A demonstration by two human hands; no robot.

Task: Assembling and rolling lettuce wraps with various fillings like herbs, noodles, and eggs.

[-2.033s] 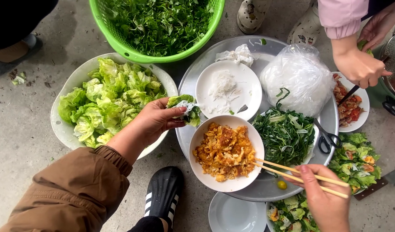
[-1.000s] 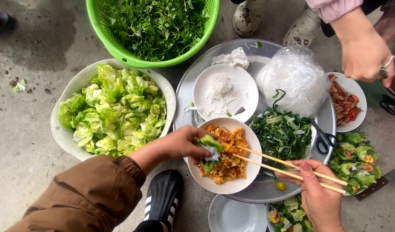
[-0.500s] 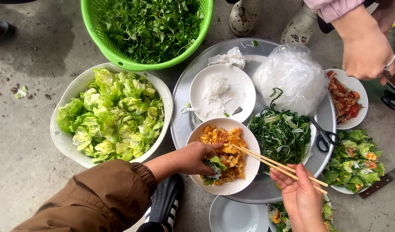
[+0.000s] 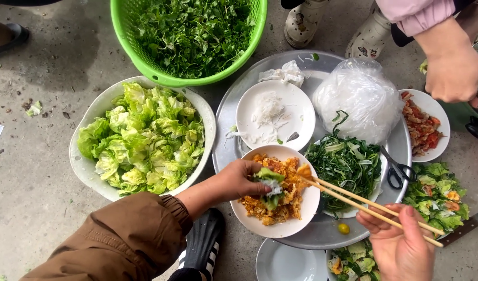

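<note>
Item: your left hand, closed around a lettuce wrap with white noodles showing at its open end. Two seconds ago it held the wrap above the tray's left edge, beside the lettuce; it has since come down and now sits over the near-left part of the bowl of orange fried filling.

Item: your right hand, gripping a pair of chopsticks. The tips have swung from the bowl's near-right rim to its upper right side, touching a piece of filling just beside the wrap. By this reading, you are loading filling into the wrap.

Item: round metal tray on the concrete floor, carrying the filling bowl, a white plate of noodle remnants, a plate of chopped dark greens and a clear plastic bag.

Item: white bowl of lettuce leaves, just left of the tray; unchanged.

Item: green basket of herbs, at the far side; unchanged.

Item: another person's hand, far right, over a plate of red-sauced food.
</note>
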